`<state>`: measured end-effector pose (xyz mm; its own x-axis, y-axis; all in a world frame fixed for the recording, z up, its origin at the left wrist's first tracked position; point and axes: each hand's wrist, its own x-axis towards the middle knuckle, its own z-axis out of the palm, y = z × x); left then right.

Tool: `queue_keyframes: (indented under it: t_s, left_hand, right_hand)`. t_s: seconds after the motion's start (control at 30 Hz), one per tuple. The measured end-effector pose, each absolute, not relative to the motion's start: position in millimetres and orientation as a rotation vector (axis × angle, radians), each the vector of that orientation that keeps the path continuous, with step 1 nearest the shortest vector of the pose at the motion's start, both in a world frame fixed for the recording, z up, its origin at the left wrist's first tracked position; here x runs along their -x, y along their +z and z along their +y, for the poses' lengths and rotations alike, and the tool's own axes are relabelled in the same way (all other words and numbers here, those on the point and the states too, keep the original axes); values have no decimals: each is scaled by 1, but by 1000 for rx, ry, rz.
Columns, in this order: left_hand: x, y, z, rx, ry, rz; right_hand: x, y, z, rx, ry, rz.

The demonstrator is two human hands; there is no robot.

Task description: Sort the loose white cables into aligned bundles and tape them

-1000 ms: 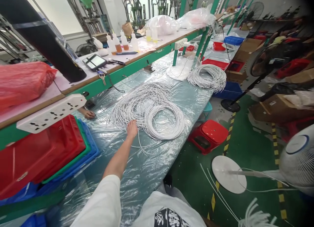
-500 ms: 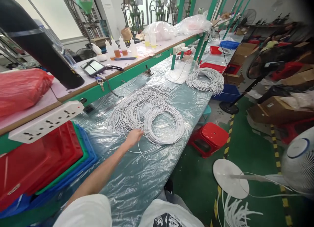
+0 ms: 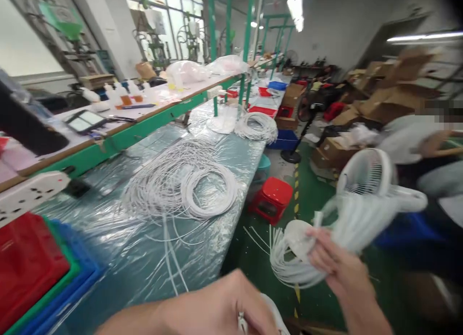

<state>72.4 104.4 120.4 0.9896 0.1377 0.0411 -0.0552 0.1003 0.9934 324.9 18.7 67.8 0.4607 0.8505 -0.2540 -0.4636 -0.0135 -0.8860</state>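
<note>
My left hand point(image 3: 220, 303) is at the bottom middle, in front of the table edge, its fingers curled closed round something small and pale that I cannot make out. Two white strands point(image 3: 169, 253) run from the table down behind my left forearm. To the right, over the floor, my right hand point(image 3: 340, 262) grips a blurred bundle of white cables point(image 3: 361, 219), whose loose ends hang to the left. On the plastic-covered table point(image 3: 133, 262) a neat cable coil point(image 3: 226, 200) lies against a looser heap of cables point(image 3: 155, 185). Another coil point(image 3: 253, 133) rests farther back.
Stacked red, green and blue bins point(image 3: 32, 262) stand at the left, below a power strip point(image 3: 32, 195). A shelf point(image 3: 133, 122) with bottles runs above the table. A red stool point(image 3: 273, 197) and white fan point(image 3: 367, 175) stand right of it. Another person point(image 3: 408, 137) is at the far right.
The view has turned to the right. My left hand has left the cable heap and come close to the camera. My right hand has come into view with the white bundle.
</note>
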Motion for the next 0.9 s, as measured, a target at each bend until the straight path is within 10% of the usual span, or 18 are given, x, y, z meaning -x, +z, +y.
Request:
queue_keyframes:
  t_s: [0.3,0.9]
  left_hand:
    - [-172,114,115,-1448,800,566]
    - [-152,95,145,-1662,523,563]
  right_hand:
    - [-275,74,39,994,1064,-438]
    - [-263,61,40,955,1224,-470]
